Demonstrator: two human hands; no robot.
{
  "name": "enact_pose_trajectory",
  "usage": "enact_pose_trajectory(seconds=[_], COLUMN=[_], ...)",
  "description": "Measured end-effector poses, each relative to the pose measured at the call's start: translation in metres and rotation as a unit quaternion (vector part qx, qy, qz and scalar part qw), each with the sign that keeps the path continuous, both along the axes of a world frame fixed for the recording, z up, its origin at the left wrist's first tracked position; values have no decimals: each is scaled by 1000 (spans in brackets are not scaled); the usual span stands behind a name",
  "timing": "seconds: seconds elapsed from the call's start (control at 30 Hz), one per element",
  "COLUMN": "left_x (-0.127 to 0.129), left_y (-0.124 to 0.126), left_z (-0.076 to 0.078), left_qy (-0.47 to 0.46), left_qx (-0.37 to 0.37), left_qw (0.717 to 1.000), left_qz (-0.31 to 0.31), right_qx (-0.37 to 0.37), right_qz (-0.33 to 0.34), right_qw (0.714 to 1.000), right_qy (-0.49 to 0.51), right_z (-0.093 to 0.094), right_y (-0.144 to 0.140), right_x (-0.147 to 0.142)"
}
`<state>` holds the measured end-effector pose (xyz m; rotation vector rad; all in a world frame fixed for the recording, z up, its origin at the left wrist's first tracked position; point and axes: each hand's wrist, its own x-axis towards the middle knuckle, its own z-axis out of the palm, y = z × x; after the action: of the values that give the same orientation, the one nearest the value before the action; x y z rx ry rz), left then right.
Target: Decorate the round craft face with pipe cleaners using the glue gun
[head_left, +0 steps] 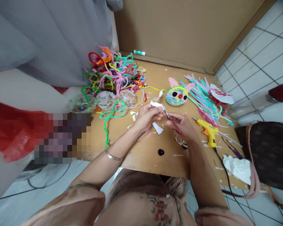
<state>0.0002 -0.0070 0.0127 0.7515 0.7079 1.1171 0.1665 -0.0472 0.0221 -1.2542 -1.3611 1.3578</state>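
A brown panel [179, 34] stands between grey cloth [68, 37] and white-tiled wall [270, 47].

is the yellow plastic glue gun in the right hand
No: the right hand holds red-handled scissors; the glue gun lies on the brown table.

Handbag [271, 153] cut off at right, red plastic [14, 128] at left, scissors [175, 126] partly hidden by right hand [182, 124]

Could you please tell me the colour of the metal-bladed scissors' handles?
The scissors' handles are dark red, best seen in the head view.
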Motion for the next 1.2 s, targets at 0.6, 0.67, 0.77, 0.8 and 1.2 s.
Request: enact_pose_trajectory(seconds=[0.6, 0.67, 0.77, 0.8, 1.2], left_x=[2, 2, 3, 3, 4], left_y=[-2, -3, -4, -4, -8], left_z=[1, 1, -1, -2, 1], left_qy=[-10, -23, -47, -54, -58], left_qx=[-33, -37, -52, -57, -42], left_qw=[999, 999, 997, 996, 997], left_qz=[-18, -17, -30, -34, -17], right_qx=[9, 10, 14, 16, 18], right_qz=[-25, -31, -38, -39, -60], right_qw=[999, 999, 999, 999, 998], right_qy=[-39, -28, -7, -2, -3], right_z=[3, 2, 1, 1, -2], right_y=[-5, -5, -5, -5, -6], right_x=[-2, -4, -7, -9, -13])
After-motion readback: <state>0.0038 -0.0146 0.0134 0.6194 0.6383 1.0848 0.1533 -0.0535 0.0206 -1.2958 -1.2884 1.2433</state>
